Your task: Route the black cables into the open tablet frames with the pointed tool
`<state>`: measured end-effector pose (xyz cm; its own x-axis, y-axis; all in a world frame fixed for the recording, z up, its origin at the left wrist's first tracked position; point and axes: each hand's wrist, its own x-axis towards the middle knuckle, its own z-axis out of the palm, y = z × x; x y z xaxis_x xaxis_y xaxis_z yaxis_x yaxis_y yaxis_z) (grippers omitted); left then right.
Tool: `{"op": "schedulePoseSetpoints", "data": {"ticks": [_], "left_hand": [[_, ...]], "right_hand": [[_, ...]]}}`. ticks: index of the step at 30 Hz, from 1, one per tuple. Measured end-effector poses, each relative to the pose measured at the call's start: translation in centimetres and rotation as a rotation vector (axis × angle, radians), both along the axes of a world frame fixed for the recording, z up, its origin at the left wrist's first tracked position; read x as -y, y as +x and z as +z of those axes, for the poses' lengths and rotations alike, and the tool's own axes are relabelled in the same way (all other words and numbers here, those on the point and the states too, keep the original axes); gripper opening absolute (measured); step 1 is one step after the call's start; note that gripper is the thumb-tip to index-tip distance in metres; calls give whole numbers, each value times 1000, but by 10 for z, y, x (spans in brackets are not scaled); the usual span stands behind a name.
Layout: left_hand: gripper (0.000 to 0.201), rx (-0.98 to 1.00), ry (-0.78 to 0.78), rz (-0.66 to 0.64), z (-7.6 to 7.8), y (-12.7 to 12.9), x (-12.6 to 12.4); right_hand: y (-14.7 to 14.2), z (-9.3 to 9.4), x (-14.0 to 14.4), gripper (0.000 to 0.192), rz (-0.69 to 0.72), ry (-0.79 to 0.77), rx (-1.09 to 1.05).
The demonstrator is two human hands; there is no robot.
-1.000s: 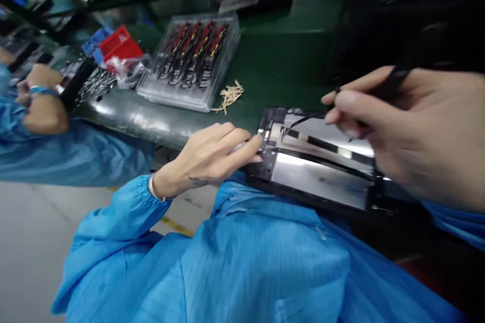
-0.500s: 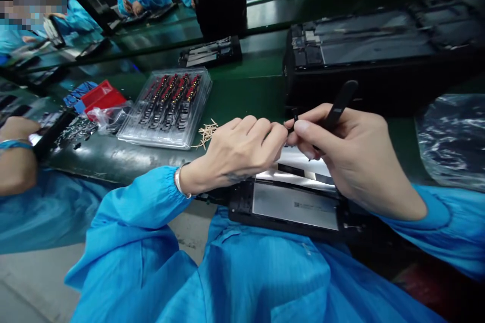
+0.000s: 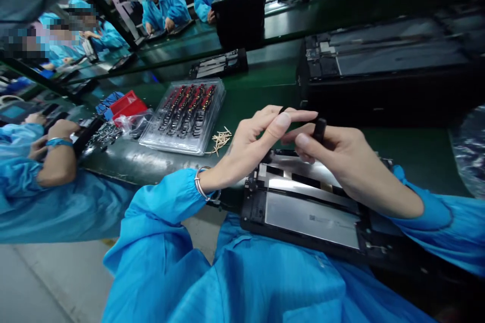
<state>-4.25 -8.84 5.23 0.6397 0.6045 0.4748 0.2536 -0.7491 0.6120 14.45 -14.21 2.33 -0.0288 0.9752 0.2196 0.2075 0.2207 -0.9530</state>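
Since half a second ago your hands have lifted off the opened tablet [image 3: 310, 212], which lies at the counter [image 3: 261, 96] edge. Your right hand [image 3: 341, 166] pinches the black tool [image 3: 319, 128]; your left hand [image 3: 253, 146], fingers spread, touches its tip at 12 o'clock. Steady that grip.

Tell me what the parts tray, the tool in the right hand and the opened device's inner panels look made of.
Parts tray: clear glossy plastic, see-through with glare.
Tool in the right hand: matte black, probably plastic.
Opened device: panels look like silvery metal or foil, reflective.
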Motion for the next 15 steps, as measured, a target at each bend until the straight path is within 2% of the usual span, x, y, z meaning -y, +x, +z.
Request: {"op": "schedulePoseSetpoints", "data": {"ticks": [3,7,11,15], "left_hand": [[49,31,-152,-65,-6,6,3],[46,124,-281,-119,-16,12,5],[46,176,-248,-113,-21,12,7],[44,100,-116,-57,-23,-2,10]], "right_hand": [[-3,4,3,37,91,-19,-45],[-7,3,4,36,85,-51,-154],[-6,-3,4,33,77,-30,-181],[10,-1,11,30,2,70,-13]]}}
